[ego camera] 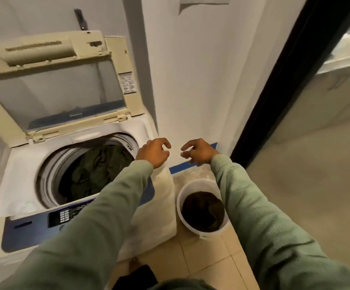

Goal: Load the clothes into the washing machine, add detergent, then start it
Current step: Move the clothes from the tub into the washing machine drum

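Hovering at the washing machine's (13, 174) right edge, the left hand (153, 151) and right hand (199, 151) are held empty, fingers loosely curled. Dark clothes (98, 168) lie inside it; 1 garment (203, 210) lies in the bucket (180, 206) to its right. Judged soft and light, that garment is best gathered at a central fold. The sticker (128, 82) on the machine's lid (2, 114) cannot be read.

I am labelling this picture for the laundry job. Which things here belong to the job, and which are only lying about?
For the job: washing machine, its lid open; green clothes in the drum; white bucket with dark clothes; control panel; left hand and right hand, both empty.
Only lying about: wall hook; blue strip at the wall's foot; dark door frame.
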### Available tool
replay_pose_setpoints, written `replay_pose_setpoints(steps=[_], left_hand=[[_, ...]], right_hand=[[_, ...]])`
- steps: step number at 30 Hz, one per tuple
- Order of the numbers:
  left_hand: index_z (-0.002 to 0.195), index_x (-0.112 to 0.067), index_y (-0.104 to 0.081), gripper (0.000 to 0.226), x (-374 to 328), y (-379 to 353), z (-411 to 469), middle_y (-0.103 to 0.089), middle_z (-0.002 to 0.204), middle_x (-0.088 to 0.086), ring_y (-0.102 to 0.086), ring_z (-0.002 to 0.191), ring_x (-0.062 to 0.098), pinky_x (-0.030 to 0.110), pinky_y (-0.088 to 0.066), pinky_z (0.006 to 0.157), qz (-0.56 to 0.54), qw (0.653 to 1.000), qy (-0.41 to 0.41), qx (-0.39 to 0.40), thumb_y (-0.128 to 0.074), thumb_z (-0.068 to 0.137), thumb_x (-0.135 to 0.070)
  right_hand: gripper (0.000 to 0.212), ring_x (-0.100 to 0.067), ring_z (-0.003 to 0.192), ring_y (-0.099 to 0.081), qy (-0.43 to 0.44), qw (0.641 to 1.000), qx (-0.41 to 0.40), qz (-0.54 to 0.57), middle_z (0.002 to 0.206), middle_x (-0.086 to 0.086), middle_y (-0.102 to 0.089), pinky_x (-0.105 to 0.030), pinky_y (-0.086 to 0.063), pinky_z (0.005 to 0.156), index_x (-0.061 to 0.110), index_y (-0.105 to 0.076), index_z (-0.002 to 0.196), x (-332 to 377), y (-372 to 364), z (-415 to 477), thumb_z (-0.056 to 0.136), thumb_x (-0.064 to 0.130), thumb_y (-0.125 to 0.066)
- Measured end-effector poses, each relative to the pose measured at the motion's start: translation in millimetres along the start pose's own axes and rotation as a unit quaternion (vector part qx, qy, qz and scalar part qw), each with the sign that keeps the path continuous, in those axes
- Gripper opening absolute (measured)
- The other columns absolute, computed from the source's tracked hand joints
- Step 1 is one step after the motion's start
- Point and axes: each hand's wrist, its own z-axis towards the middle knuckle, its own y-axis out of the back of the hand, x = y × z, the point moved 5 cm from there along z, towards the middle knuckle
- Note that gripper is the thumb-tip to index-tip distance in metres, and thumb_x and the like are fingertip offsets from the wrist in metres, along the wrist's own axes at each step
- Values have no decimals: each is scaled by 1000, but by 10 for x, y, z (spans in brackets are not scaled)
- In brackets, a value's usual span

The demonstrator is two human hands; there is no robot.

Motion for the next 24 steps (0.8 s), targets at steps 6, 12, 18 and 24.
replay_pose_setpoints(steps=[6, 12, 18, 24], left_hand=[[107, -29, -63, 23, -356, -475, 41, -66, 95, 1, -63, 89, 25, 38, -52, 87, 25, 998, -10, 63, -56, 88, -19], [102, -29, -64, 15, -460, -902, 210, -63, 110, 8, -61, 98, 28, 35, -49, 88, 10, 990, -26, 140, -60, 89, -20], [105, -24, -63, 17, -339, -1413, 282, -63, 114, 6, -61, 101, 27, 38, -49, 94, -19, 972, -19, 235, -61, 89, -19], [107, -25, -62, 18, -74, -1917, 203, -59, 119, 6, -57, 104, 23, 33, -47, 93, -57, 954, 28, 292, -59, 92, -16]], right_hand=[[26, -24, 85, -67, -45, 998, -15, 30, 109, -7, -66, -41, -58, 79, 18, -63, 111, -576, 247, -108, 87, 29, -67], [24, -25, 91, -69, -110, 993, -11, 35, 108, -8, -69, -46, -57, 84, 20, -63, 110, -1021, 279, -55, 88, 28, -66], [25, -25, 89, -68, -178, 984, -5, 22, 105, -8, -69, -37, -57, 75, 20, -62, 114, -1385, 254, 9, 90, 28, -64], [23, -22, 78, -64, -227, 973, 28, -23, 94, -6, -65, -25, -45, 53, 18, -64, 111, -1806, -53, 32, 90, 27, -64]])
